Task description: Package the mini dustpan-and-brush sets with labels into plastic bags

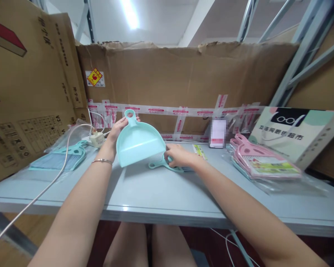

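My left hand (117,129) grips the handle of a mint-green plastic dustpan (137,142) and holds it upright over the middle of the grey table (167,193). My right hand (178,155) rests just right of the pan, fingers closed around a small mint-green brush (160,165) that lies on the table with its looped handle pointing left. The brush's bristles are hidden by my hand and the pan. A thin bracelet circles my left wrist.
A bagged mint brush-and-pan set (58,157) lies at the left. Bagged pink sets (260,159) are stacked at the right beside a printed box (297,133). Taped cardboard (183,81) walls the back; large cartons (25,85) stand left. A white cable (44,189) crosses the left edge.
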`<state>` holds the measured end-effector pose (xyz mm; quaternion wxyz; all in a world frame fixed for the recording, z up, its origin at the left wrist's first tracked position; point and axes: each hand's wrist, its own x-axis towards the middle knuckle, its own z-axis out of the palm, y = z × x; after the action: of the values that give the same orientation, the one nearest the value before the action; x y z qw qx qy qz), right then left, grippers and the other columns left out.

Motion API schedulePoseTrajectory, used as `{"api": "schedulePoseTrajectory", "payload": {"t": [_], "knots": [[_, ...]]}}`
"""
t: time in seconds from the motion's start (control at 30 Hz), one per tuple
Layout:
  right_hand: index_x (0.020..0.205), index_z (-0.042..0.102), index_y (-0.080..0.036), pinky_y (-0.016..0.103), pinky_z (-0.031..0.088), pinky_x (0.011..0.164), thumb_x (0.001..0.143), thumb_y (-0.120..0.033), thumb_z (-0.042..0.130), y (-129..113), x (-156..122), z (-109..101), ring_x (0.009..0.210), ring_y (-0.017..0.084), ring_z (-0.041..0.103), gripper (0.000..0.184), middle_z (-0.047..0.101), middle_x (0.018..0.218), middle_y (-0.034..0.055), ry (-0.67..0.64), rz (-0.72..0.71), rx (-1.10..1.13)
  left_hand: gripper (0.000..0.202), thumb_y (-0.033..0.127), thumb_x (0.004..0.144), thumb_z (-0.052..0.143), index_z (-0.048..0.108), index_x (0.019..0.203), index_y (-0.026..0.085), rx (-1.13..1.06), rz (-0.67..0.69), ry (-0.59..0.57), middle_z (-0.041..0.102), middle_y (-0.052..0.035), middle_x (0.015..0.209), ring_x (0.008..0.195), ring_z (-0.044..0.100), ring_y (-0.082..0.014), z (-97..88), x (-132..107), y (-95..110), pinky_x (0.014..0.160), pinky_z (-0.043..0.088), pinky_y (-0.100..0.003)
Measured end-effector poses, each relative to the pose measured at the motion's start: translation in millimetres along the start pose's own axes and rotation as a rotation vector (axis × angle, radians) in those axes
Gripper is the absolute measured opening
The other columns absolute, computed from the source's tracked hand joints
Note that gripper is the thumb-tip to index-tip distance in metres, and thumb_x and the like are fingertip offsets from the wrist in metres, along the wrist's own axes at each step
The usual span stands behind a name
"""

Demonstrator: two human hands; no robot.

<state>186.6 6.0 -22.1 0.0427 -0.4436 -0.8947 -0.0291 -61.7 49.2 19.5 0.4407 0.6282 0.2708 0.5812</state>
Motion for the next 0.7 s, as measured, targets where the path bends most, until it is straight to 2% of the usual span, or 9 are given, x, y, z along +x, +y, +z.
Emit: {"api": "schedulePoseTrajectory", "payload": {"t": [0.07, 0.13, 0.27, 0.37, 0.47, 0.57, 0.7], "knots": [[0.078, 0.066, -0.02, 0.042, 0.039, 0.084, 0.065, -0.018, 0.063, 8.5, -6.7, -6.4, 0.097, 0.028, 0.049, 0.013, 0.053, 0.099, 0.01, 0.049, 0.042, -0.01, 0.037, 0.036, 0.081, 0.057, 0.057, 0.111, 0.014, -0.056, 0.019, 0.021, 0.067, -0.014, 0.108, 0.097, 0.064, -0.0236, -6.7, 3.0, 1.2, 0.085, 0.052, -0.039], [0.075, 0.065, -0.019, 0.041, 0.04, 0.082, 0.064, -0.021, 0.065, 21.7, -17.2, -15.4, 0.092, 0.026, 0.049, 0.011, 0.05, 0.094, 0.0085, 0.166, 0.108, 0.022, 0.035, 0.033, 0.08, 0.058, 0.058, 0.109, 0.014, -0.097, 0.055, 0.039, 0.067, -0.0138, 0.11, 0.1, 0.064, -0.0238, -11.4, 6.8, 1.5, 0.085, 0.052, -0.039], [0.069, 0.064, -0.021, 0.044, 0.041, 0.087, 0.062, -0.029, 0.069, 48.9, -40.7, -37.0, 0.096, 0.025, 0.046, 0.012, 0.047, 0.095, 0.0067, 0.568, 0.212, 0.186, 0.033, 0.03, 0.077, 0.062, 0.06, 0.105, 0.012, -0.108, 0.085, 0.03, 0.067, -0.0148, 0.109, 0.103, 0.063, -0.0251, -11.3, 13.4, -1.8, 0.088, 0.051, -0.04], [0.073, 0.063, -0.022, 0.046, 0.041, 0.09, 0.064, -0.033, 0.069, 54.2, -48.6, -48.3, 0.104, 0.026, 0.047, 0.016, 0.047, 0.107, 0.007, 0.845, 0.201, 0.328, 0.037, 0.028, 0.075, 0.065, 0.059, 0.106, 0.011, -0.134, 0.049, -0.056, 0.068, -0.0154, 0.106, 0.104, 0.063, -0.0259, 2.0, 14.4, -7.0, 0.091, 0.049, -0.041], [0.076, 0.059, -0.022, 0.046, 0.04, 0.093, 0.07, -0.035, 0.064, 40.9, -42.9, -47.4, 0.11, 0.025, 0.049, 0.015, 0.049, 0.114, 0.0071, 0.977, 0.147, 0.425, 0.039, 0.027, 0.075, 0.067, 0.058, 0.109, 0.011, -0.179, 0.018, -0.154, 0.069, -0.0143, 0.103, 0.1, 0.064, -0.025, 24.1, 10.4, -11.7, 0.09, 0.049, -0.04], [0.081, 0.055, -0.022, 0.044, 0.04, 0.094, 0.078, -0.037, 0.057, 15.5, -29.6, -35.1, 0.116, 0.024, 0.048, 0.015, 0.05, 0.119, 0.0075, 1.082, 0.124, 0.507, 0.039, 0.027, 0.076, 0.066, 0.057, 0.111, 0.012, -0.204, -0.003, -0.244, 0.07, -0.0127, 0.103, 0.097, 0.065, -0.024, 44.6, 3.5, -13.6, 0.09, 0.049, -0.039], [0.081, 0.051, -0.022, 0.038, 0.042, 0.092, 0.079, -0.04, 0.055, -20.5, -16.1, -16.7, 0.111, 0.022, 0.051, 0.018, 0.054, 0.114, 0.0079, 1.122, 0.093, 0.62, 0.041, 0.028, 0.077, 0.066, 0.057, 0.114, 0.014, -0.209, -0.07, -0.308, 0.07, -0.0109, 0.1, 0.093, 0.067, -0.0237, 57.8, -2.8, -15.9, 0.088, 0.049, -0.038]]}}
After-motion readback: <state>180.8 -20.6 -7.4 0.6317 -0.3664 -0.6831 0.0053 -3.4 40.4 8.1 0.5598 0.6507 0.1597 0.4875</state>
